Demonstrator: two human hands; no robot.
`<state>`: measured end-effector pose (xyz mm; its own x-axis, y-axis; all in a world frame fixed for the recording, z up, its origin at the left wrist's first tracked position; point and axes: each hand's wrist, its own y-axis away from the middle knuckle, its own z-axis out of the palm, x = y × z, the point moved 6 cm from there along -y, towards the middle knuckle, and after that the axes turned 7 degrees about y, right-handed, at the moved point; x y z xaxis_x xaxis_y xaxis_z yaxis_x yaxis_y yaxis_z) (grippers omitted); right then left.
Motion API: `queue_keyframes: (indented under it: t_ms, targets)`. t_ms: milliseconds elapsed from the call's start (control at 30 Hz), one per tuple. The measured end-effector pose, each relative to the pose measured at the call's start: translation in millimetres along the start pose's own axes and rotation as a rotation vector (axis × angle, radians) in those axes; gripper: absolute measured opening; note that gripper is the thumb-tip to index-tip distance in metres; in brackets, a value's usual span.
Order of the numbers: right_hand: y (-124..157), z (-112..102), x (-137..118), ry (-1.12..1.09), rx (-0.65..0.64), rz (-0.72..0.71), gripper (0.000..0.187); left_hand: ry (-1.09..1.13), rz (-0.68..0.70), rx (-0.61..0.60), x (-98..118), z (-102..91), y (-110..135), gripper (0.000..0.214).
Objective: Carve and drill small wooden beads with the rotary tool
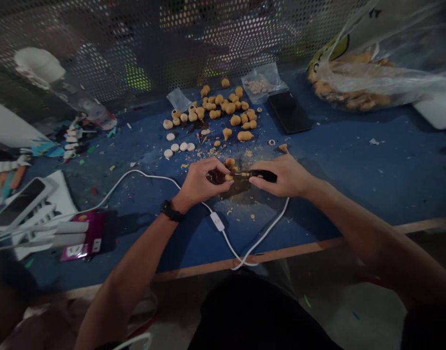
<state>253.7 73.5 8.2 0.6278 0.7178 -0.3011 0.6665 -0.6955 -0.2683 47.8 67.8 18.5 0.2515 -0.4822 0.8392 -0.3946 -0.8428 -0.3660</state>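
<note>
My left hand [204, 179] is closed, pinching a small tan gourd [229, 178] between thumb and fingertips. A dark, shiny patch shows inside its curled fingers; I cannot make out what it is. Wrapped in my right hand [281, 176] is a black-handled tool [264, 175] with a thin brass-coloured shaft, its tip meeting the gourd. A white cord with an inline switch [217, 221] loops below my hands. Just beyond my fingers lies another gourd [230, 162]. Pale shavings are scattered around.
Several small gourds [229, 108] cluster farther back, with white discs [175, 147] at their left. A black phone [289, 112] and a small clear bag [263, 83] lie to the right. A large plastic bag [357, 82] stands back right; a purple packet [83, 236] lies left. Perforated metal [223, 34] borders the back.
</note>
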Motion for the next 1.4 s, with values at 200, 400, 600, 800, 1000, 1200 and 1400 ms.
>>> queue_keyframes:
  t_ms: [200, 400, 600, 800, 1000, 1200, 1400]
  targets:
    - [0.2, -1.6, 0.7, 0.003, 0.042, 0.036, 0.042, 0.038, -0.001, 0.033, -5.8, -2.2, 0.7, 0.016]
    - [0.5, 2.0, -2.3, 0.012, 0.013, -0.022, 0.043, 0.074, 0.032, 0.039, -4.3, -2.4, 1.0, 0.012]
    - [0.1, 1.2, -4.0, 0.022, 0.025, -0.024, 0.042, 0.073, 0.009, 0.041, -5.0, -2.4, 1.0, 0.009]
    - [0.4, 2.6, -4.1, 0.026, 0.021, -0.013, 0.039, 0.058, -0.050, 0.035, -7.7, -1.3, 1.4, 0.011]
    - [0.8, 1.8, -4.6, 0.026, 0.038, -0.013, 0.042, 0.060, -0.019, 0.028, -3.6, -1.3, 0.8, 0.011]
    - [-0.2, 1.1, -2.7, 0.011, 0.021, 0.018, 0.042, 0.063, -0.057, 0.045, -6.5, -1.6, 2.3, 0.013]
    - [-0.1, 4.3, -2.7, 0.025, 0.010, 0.009, 0.042, 0.038, -0.058, 0.051, -5.2, -1.9, 3.1, 0.013]
